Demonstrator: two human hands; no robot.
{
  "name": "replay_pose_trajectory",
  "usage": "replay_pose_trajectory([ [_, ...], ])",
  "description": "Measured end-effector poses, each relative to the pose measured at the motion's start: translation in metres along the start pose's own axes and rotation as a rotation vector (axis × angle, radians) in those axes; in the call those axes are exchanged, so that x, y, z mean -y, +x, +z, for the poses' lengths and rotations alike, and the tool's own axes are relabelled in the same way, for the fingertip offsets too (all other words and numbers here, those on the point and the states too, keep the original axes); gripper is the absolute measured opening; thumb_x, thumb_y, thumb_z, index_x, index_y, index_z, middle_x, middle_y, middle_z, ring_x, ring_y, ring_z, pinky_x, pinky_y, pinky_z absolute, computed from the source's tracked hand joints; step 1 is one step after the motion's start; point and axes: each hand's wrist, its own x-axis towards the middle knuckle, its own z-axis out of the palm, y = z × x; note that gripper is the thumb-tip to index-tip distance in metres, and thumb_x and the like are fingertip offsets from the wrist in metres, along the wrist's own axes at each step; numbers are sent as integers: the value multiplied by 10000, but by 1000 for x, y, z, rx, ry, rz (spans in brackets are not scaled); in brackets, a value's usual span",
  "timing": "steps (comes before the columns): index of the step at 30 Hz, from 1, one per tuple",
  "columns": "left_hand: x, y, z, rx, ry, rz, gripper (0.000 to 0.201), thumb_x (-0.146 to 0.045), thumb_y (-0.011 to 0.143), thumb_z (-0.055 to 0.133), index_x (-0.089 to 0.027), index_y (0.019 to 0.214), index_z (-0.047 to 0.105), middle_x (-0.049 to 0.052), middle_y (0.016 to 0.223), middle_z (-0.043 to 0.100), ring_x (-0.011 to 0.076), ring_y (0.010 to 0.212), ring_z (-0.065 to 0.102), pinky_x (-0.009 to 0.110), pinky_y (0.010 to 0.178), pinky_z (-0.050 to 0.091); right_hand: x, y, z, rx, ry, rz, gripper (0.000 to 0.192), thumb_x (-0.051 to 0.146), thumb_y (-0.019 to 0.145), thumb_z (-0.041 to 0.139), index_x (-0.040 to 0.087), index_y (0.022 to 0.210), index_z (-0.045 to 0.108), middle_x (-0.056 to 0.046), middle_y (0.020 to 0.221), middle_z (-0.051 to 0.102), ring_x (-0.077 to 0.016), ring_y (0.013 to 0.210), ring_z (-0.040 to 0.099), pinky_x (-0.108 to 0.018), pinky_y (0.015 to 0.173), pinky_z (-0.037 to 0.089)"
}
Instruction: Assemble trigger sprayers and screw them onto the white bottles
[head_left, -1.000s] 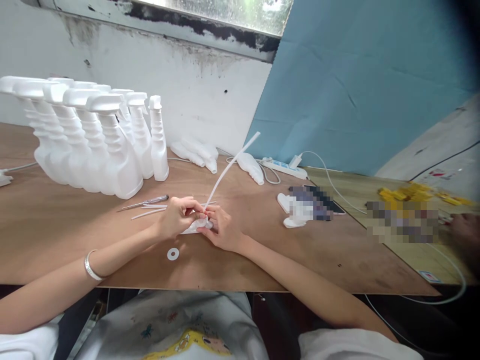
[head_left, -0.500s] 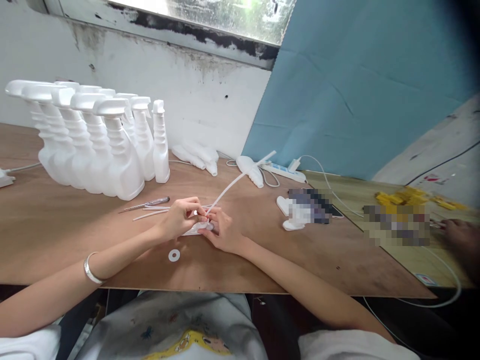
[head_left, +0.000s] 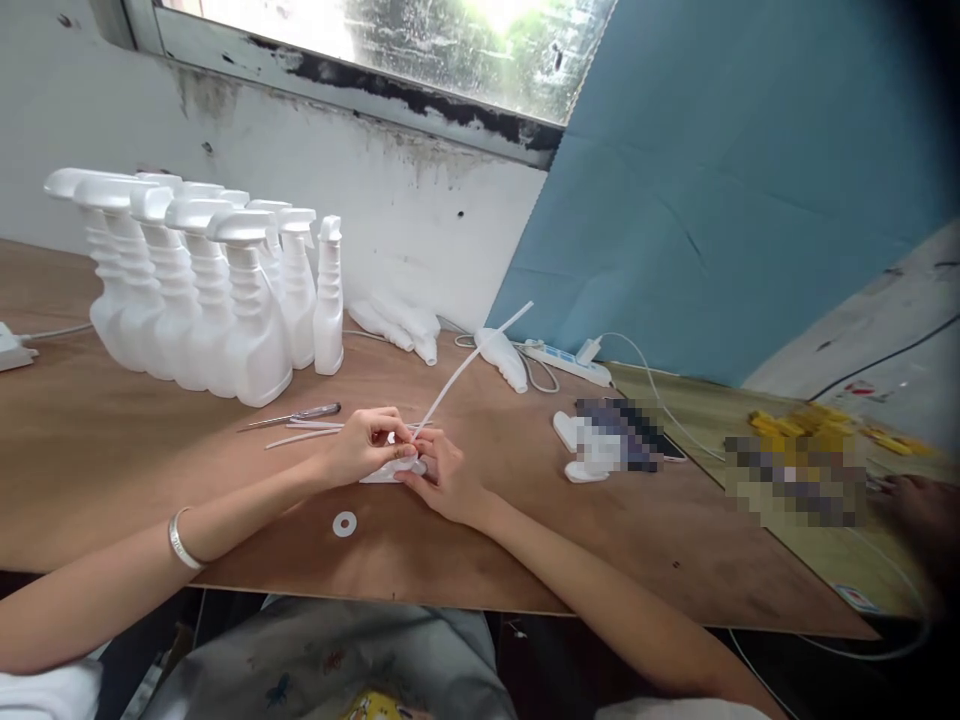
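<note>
Head cam: tube (head_left: 456, 374) juts from L hand (head_left: 367, 443), pinched; R hand (head_left: 445, 476) grips wht pc (head_left: 384, 472).

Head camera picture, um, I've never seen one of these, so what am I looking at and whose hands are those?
No machine here, just one person's bare hands, seen by a camera on their own head, looking forward and down. The left hand seems to pinch the lower end of a thin white tube; the right hand holds a small white part, partly hidden. On the brown table lie a screwdriver and a flat ring, with spray bottles standing to the left.
</note>
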Motion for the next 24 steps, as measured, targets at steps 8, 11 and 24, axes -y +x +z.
replay_pose_trajectory([
  [8, -4, 1, -3, 54, 106, 64, 174, -253, 760, 581, -113, 662, 613, -18, 625, 445, 59, 500, 320, 196, 481, 278, -5, -2, -4, -34, 139, 27, 345, 448, 900, 190, 206, 1037, 393, -84, 1000, 595, -161, 934, 583, -340, 824, 451],
  [11, -5, 0, -2, 79, 103, 50, 177, -257, 759, 584, -115, 661, 624, -12, 622, 456, 66, 515, 341, 198, 489, 286, -24, 4, -8, -103, 88, 188, 274, 358, 913, 224, 192, 1093, 346, -76, 972, 611, -145, 905, 593, -334, 832, 444],
  [24, 2, -5, 1, 53, 183, 21, 260, -324, 816, 499, -140, 679, 623, 12, 724, 443, 90, 585, 389, 208, 537, 341, -167, 48, -51, -240, -700, 936, 616, 250, 771, 479, -27, 1269, 243, -316, 1356, 188, -380, 1260, 210, -507, 989, 172],
])
